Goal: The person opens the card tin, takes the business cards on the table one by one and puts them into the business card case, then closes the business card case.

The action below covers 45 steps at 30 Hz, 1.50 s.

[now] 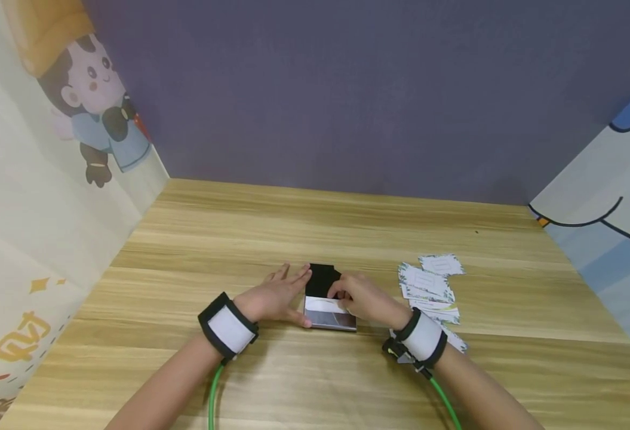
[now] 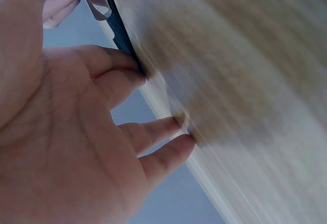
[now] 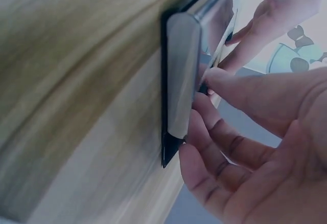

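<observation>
A card case (image 1: 329,321) with a shiny metal front and a black flap (image 1: 319,279) lies open on the table, the flap pointing away from me. A white card (image 1: 322,304) shows as a strip at the mouth of its metal pocket. My left hand (image 1: 277,300) steadies the case from the left, fingers spread on the flap's edge and thumb by the near corner. With thumb and curled fingers, my right hand (image 1: 365,298) pinches the card at its right end. In the right wrist view, the case's metal side (image 3: 184,75) stands beside those fingertips.
Several printed white cards (image 1: 424,283) with leafy borders lie in a loose, overlapping spread right of the case, partly behind my right wrist. A dark blue panel (image 1: 347,101) rises at the wooden table's (image 1: 229,227) far edge. Green cables (image 1: 214,394) trail from both wrist straps.
</observation>
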Each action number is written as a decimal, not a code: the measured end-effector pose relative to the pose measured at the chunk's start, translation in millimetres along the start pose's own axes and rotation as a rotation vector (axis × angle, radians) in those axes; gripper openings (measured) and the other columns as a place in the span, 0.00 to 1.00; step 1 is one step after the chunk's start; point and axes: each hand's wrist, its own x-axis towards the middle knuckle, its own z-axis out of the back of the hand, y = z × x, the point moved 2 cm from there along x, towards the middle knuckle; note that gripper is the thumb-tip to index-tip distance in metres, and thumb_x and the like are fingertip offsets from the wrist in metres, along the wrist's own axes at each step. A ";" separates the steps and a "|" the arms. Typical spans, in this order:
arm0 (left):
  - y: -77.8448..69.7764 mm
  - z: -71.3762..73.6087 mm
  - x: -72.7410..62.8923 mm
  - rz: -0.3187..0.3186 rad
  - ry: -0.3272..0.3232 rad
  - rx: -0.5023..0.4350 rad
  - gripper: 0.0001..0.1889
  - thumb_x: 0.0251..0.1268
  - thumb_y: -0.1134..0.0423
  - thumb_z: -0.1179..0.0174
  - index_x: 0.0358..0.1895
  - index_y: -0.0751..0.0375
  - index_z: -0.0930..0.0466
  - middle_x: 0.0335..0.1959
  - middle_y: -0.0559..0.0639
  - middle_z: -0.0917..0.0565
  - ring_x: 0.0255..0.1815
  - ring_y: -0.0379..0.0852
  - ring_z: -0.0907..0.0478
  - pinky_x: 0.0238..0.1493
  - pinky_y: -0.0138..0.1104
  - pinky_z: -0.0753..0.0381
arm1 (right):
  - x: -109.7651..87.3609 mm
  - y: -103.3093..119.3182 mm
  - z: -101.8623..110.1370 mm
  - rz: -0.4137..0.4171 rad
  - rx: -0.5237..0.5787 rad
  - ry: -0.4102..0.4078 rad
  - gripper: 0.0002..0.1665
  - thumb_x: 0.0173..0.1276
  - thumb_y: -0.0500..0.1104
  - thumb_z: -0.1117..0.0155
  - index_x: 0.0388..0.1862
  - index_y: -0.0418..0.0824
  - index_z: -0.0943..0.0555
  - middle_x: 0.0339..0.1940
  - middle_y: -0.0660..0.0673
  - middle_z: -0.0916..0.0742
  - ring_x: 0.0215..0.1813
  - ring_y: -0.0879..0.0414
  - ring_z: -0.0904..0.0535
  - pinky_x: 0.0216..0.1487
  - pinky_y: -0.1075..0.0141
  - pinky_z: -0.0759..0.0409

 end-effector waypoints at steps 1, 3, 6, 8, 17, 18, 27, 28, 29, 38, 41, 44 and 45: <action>-0.2 0.1 0.0 -0.002 -0.001 -0.004 0.53 0.49 0.38 0.39 0.72 0.59 0.57 0.75 0.50 0.60 0.73 0.64 0.67 0.71 0.55 0.60 | -0.3 -0.4 0.5 0.000 0.007 0.000 0.12 0.56 0.27 0.41 0.36 0.37 0.17 0.31 0.46 0.19 0.31 0.57 0.27 0.30 0.72 0.29; -0.3 0.2 -0.1 -0.003 -0.001 -0.002 0.53 0.49 0.38 0.39 0.72 0.59 0.57 0.75 0.50 0.60 0.73 0.64 0.67 0.71 0.55 0.60 | -1.4 -1.5 2.2 -0.008 0.025 0.000 0.11 0.56 0.27 0.41 0.38 0.35 0.18 0.30 0.45 0.18 0.31 0.58 0.26 0.31 0.72 0.27; -0.5 0.3 -0.2 -0.006 -0.001 -0.001 0.53 0.49 0.38 0.39 0.72 0.60 0.57 0.75 0.50 0.60 0.73 0.65 0.66 0.70 0.56 0.60 | -4.0 -4.5 7.2 -0.024 0.056 -0.003 0.12 0.58 0.28 0.41 0.41 0.32 0.20 0.31 0.43 0.18 0.32 0.58 0.25 0.32 0.71 0.26; -0.4 0.1 -0.1 -0.006 0.000 0.006 0.53 0.49 0.38 0.39 0.72 0.60 0.57 0.74 0.50 0.60 0.73 0.65 0.66 0.70 0.56 0.60 | -6.7 -7.3 11.7 -0.039 0.073 -0.012 0.12 0.58 0.29 0.40 0.43 0.31 0.21 0.34 0.41 0.18 0.34 0.57 0.25 0.34 0.69 0.25; 0.2 -1.5 -0.5 -0.008 -0.004 0.012 0.53 0.48 0.38 0.40 0.72 0.59 0.58 0.75 0.49 0.61 0.73 0.65 0.66 0.70 0.56 0.60 | -21.1 -36.8 34.2 -0.144 0.042 -0.128 0.19 0.57 0.31 0.38 0.49 0.29 0.24 0.43 0.37 0.18 0.44 0.46 0.22 0.45 0.57 0.21; 0.1 -1.2 -0.5 -0.010 -0.007 0.009 0.53 0.49 0.38 0.40 0.72 0.59 0.58 0.75 0.49 0.60 0.72 0.65 0.66 0.70 0.57 0.60 | -22.7 -41.8 36.5 -0.159 0.035 -0.137 0.19 0.57 0.31 0.38 0.49 0.28 0.24 0.43 0.36 0.18 0.44 0.45 0.22 0.45 0.56 0.21; 0.4 -1.4 0.5 -0.010 -0.008 0.013 0.53 0.49 0.38 0.40 0.72 0.59 0.57 0.75 0.50 0.60 0.72 0.65 0.66 0.70 0.56 0.60 | -40.3 -83.3 54.3 -0.283 -0.023 -0.170 0.23 0.57 0.34 0.37 0.52 0.27 0.26 0.46 0.33 0.20 0.46 0.41 0.23 0.44 0.53 0.23; 0.5 -1.7 0.5 -0.008 -0.008 0.014 0.53 0.49 0.38 0.40 0.72 0.59 0.57 0.75 0.49 0.60 0.72 0.65 0.66 0.70 0.56 0.60 | -42.5 -87.1 55.9 -0.288 -0.034 -0.173 0.23 0.57 0.33 0.36 0.52 0.26 0.26 0.46 0.32 0.20 0.46 0.40 0.23 0.44 0.52 0.23; 0.6 -1.7 0.3 -0.006 -0.010 0.016 0.53 0.49 0.38 0.40 0.72 0.59 0.57 0.75 0.49 0.60 0.72 0.65 0.66 0.70 0.56 0.60 | -44.9 -90.2 57.5 -0.295 -0.041 -0.176 0.24 0.56 0.33 0.36 0.52 0.26 0.27 0.46 0.31 0.20 0.46 0.40 0.24 0.44 0.51 0.23; 1.4 -3.0 0.8 -0.015 -0.016 0.006 0.53 0.48 0.38 0.39 0.72 0.59 0.57 0.74 0.50 0.60 0.72 0.65 0.66 0.71 0.55 0.61 | -65.0 -115.7 65.9 -0.394 -0.067 -0.147 0.29 0.53 0.33 0.34 0.54 0.24 0.29 0.48 0.28 0.22 0.49 0.35 0.26 0.48 0.48 0.25; 2.0 -3.1 0.3 -0.016 -0.017 0.009 0.53 0.47 0.38 0.39 0.72 0.59 0.57 0.74 0.50 0.60 0.72 0.65 0.67 0.71 0.55 0.61 | -69.4 -121.0 67.4 -0.418 -0.072 -0.120 0.31 0.53 0.35 0.33 0.55 0.23 0.30 0.48 0.28 0.23 0.50 0.35 0.26 0.48 0.48 0.25; 2.7 -3.4 0.9 -0.016 -0.017 0.010 0.53 0.47 0.37 0.39 0.72 0.59 0.57 0.75 0.50 0.60 0.72 0.65 0.66 0.71 0.55 0.61 | -73.1 -124.8 68.5 -0.425 -0.078 -0.098 0.32 0.53 0.36 0.33 0.55 0.22 0.30 0.47 0.28 0.23 0.49 0.36 0.26 0.47 0.48 0.25; 2.8 -3.4 1.3 -0.017 -0.018 0.010 0.53 0.47 0.38 0.39 0.72 0.59 0.57 0.75 0.50 0.60 0.72 0.65 0.66 0.71 0.55 0.61 | -74.3 -126.0 68.7 -0.428 -0.080 -0.092 0.32 0.53 0.36 0.32 0.54 0.23 0.30 0.47 0.28 0.22 0.49 0.36 0.26 0.47 0.49 0.25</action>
